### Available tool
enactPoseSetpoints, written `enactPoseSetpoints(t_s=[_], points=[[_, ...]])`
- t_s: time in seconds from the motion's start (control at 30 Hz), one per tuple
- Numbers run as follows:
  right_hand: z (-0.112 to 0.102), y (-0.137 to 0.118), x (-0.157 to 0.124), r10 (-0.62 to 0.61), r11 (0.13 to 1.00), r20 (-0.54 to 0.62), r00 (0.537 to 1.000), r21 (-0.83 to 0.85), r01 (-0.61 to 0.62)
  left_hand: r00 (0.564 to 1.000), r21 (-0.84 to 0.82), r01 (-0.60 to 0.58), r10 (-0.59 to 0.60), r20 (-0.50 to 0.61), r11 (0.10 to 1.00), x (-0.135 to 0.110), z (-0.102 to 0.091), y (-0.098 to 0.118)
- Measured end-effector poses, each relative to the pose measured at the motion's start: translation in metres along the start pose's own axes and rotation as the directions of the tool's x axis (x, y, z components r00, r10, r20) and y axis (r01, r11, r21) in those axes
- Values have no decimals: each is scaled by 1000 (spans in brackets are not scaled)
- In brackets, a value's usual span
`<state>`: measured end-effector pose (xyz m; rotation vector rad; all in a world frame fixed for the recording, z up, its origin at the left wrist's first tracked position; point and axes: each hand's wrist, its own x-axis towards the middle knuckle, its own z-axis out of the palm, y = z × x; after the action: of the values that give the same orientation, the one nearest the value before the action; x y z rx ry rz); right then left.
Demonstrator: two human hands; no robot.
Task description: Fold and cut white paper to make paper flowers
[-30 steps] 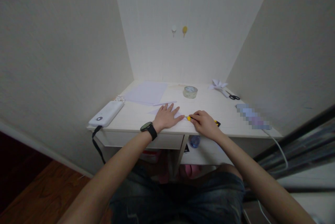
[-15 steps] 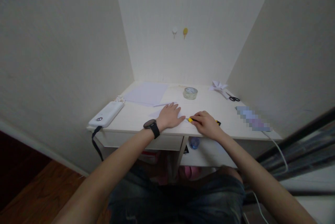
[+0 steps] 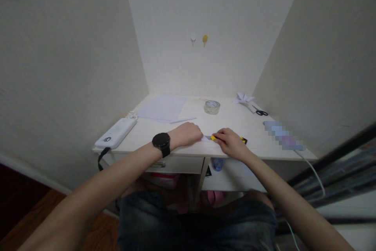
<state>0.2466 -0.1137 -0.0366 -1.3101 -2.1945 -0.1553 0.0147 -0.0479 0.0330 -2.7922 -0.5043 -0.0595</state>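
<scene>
My left hand (image 3: 187,134), with a black watch on its wrist, is closed low over the desk near the front edge. A small white piece of paper (image 3: 205,139) sticks out at its fingertips; the rest is hidden by the hand. Just right of it, my right hand (image 3: 230,142) grips a yellow and black utility knife (image 3: 213,137), its front end pointing at the paper. The knife's back end shows beyond the hand. A narrow folded strip of paper (image 3: 183,120) lies behind my left hand.
On the white desk (image 3: 164,125) are paper sheets (image 3: 163,107), a roll of clear tape (image 3: 212,107), a paper pinwheel (image 3: 243,99), black scissors (image 3: 261,112), a blurred phone-like item (image 3: 282,135) with a cable, and a white device (image 3: 116,133). Walls close in on three sides.
My left hand has gone from lying flat with spread fingers on the paper to closed at its edge. My right hand still holds the knife in nearly the same place.
</scene>
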Motion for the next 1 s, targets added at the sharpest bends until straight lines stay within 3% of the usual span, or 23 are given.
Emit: enactPoseSetpoints(t_s=[0.1, 0.33, 0.57, 1.0], points=[[-1, -2, 0, 7, 1000, -2, 1000, -2, -7, 999, 111, -34, 35, -6, 993, 1, 2, 9], [-4, -6, 1, 5, 1000, 5, 1000, -13, -5, 999, 189, -10, 20, -50, 982, 4, 13, 23], [-5, -11, 2, -11, 999, 15, 1000, -38, 12, 993, 222, -31, 55, -101, 975, 9, 23, 27], [-2, -21, 4, -68, 968, 2, 998, -244, 67, 988, 182, -45, 71, -137, 982, 12, 20, 28]])
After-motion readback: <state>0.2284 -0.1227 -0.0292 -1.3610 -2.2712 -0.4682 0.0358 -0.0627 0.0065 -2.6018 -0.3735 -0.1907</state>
